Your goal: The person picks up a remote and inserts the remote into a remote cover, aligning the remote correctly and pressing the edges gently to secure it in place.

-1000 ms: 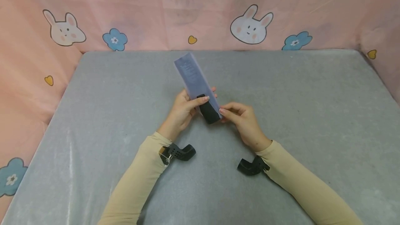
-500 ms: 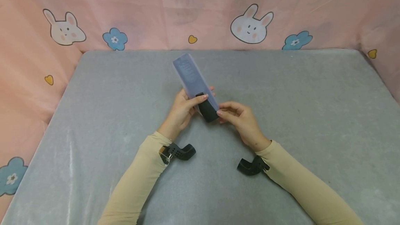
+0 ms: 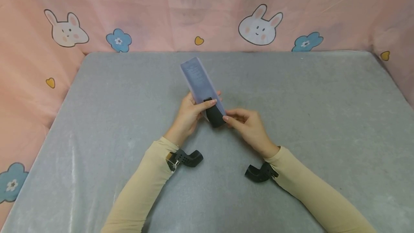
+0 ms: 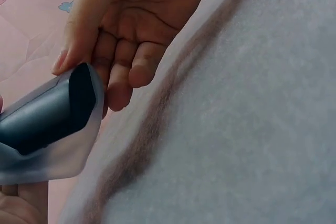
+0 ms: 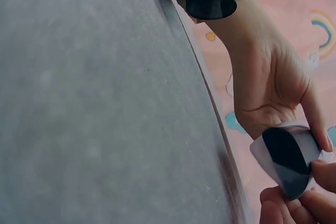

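Observation:
In the head view my left hand (image 3: pixel 187 114) grips a long translucent bluish plastic sleeve (image 3: pixel 198 78), thumb across its front and fingers behind. At its near end is a smooth black object (image 3: pixel 215 117) with a flat, angular end; its exact kind does not show. My right hand (image 3: pixel 252 127) pinches the sleeve's near right edge between thumb and index finger. The left wrist view shows the black object (image 4: pixel 42 116) framed by the sleeve's clear rim (image 4: pixel 79 156). From the right wrist view, the black end (image 5: pixel 286 156) faces out at the sleeve's mouth.
A grey cloth-covered table (image 3: pixel 307 110) lies under both hands. Behind and beside it hangs a pink curtain (image 3: pixel 220 13) printed with rabbits, flowers and hearts. Black camera mounts (image 3: pixel 191 158) sit on both wrists, over beige sleeves.
The right thumb and fingers have slid slightly left along the sleeve's near edge. The sleeve has shifted only slightly; the left hand keeps its grip.

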Tool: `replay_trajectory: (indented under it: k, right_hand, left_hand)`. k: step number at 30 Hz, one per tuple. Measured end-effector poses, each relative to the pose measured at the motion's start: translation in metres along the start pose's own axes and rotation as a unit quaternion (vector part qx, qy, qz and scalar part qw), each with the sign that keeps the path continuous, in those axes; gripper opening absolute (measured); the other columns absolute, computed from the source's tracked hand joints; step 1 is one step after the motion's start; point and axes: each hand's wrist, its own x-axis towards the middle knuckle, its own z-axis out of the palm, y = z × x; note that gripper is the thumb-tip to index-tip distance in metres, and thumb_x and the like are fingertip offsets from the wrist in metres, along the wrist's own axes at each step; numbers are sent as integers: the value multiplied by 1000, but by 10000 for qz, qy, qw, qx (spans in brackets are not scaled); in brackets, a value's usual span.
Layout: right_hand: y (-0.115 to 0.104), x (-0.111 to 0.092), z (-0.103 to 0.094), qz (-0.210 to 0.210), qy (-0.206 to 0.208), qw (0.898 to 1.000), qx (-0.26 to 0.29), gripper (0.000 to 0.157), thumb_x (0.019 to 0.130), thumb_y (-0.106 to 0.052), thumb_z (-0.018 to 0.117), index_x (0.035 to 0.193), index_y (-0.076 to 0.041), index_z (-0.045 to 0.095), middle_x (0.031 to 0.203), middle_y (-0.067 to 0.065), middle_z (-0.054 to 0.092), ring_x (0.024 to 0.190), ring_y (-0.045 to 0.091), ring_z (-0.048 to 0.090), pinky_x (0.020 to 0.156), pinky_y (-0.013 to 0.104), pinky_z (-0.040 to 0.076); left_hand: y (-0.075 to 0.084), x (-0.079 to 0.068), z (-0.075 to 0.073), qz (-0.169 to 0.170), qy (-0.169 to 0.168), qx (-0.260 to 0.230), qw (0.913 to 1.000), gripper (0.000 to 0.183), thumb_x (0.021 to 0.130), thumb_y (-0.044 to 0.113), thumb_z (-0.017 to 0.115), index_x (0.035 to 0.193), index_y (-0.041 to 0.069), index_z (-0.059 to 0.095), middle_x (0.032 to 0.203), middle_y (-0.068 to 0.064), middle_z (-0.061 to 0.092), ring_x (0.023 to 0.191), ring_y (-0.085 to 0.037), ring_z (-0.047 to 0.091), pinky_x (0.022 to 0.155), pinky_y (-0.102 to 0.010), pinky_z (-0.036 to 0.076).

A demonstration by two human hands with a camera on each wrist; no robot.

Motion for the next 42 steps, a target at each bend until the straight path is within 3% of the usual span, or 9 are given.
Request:
replay_trajectory:
  k: [5, 10, 16, 22, 26, 34, 37, 42]
  right_hand:
    - [0, 0, 0, 334, -31, 9992, 237, 20, 88, -3, 65, 103, 10, 66, 88, 14, 70, 72, 15, 66, 66, 27, 54]
    - [0, 2, -1, 755, 143, 9923, 971, 21, 91, -4, 59, 106, 12, 60, 85, -1, 67, 74, 11, 62, 68, 28, 54]
    - [0, 5, -6, 647, 411, 9867, 1433, 18, 93, -4, 56, 107, 6, 58, 87, -1, 66, 75, 13, 62, 68, 30, 54]
    - [-3, 6, -10, 549, 550, 9869, 1416, 17, 91, -4, 58, 107, 1, 60, 87, -2, 65, 77, 11, 60, 67, 26, 51]
    - [-5, 6, -10, 560, 436, 9890, 1298, 24, 89, -2, 61, 113, 5, 60, 96, -4, 67, 87, 11, 61, 70, 24, 50]
    - [-5, 7, -10, 488, 495, 9901, 1221, 29, 88, 1, 62, 115, 12, 58, 98, -5, 67, 92, 12, 62, 77, 24, 50]
    - [-5, 8, -11, 440, 562, 9900, 1218, 26, 87, 2, 63, 111, 10, 60, 96, -5, 68, 90, 12, 62, 77, 24, 50]
    - [-4, 9, -13, 399, 712, 9879, 1321, 15, 87, 1, 64, 102, -2, 66, 90, -5, 69, 86, 10, 62, 76, 24, 49]
  left_hand:
    - [0, 0, -1, -76, -108, 156, 9998, 47, 86, -9, 60, 130, -2, 46, 123, -25, 58, 109, -26, 60, 95, -34, 45]
    - [0, -2, 1, -306, -581, 760, 9949, 45, 83, -8, 64, 126, -6, 52, 119, -22, 61, 105, -22, 61, 92, -33, 46]
    - [0, -6, 5, -639, -1045, 1597, 9795, 51, 77, -8, 69, 125, -7, 52, 117, -22, 62, 99, -21, 62, 90, -33, 48]
    - [-2, -10, 10, -885, -1485, 2237, 9592, 56, 75, -4, 74, 128, -4, 53, 118, -18, 63, 103, -22, 61, 90, -31, 48]
    - [-5, -11, 12, -930, -1653, 2406, 9519, 58, 75, -2, 75, 129, -3, 53, 118, -18, 63, 102, -23, 62, 88, -31, 49]
    - [-6, -11, 13, -936, -1699, 2522, 9480, 58, 76, 1, 75, 129, -3, 53, 117, -16, 64, 101, -21, 63, 87, -30, 49]
    - [-5, -12, 14, -1008, -1723, 2508, 9472, 57, 77, 1, 75, 129, -3, 52, 116, -17, 64, 100, -21, 63, 87, -29, 49]
    - [-7, -10, 13, -1155, -1862, 2346, 9471, 54, 78, -1, 72, 128, -6, 50, 111, -20, 65, 96, -20, 64, 87, -29, 49]
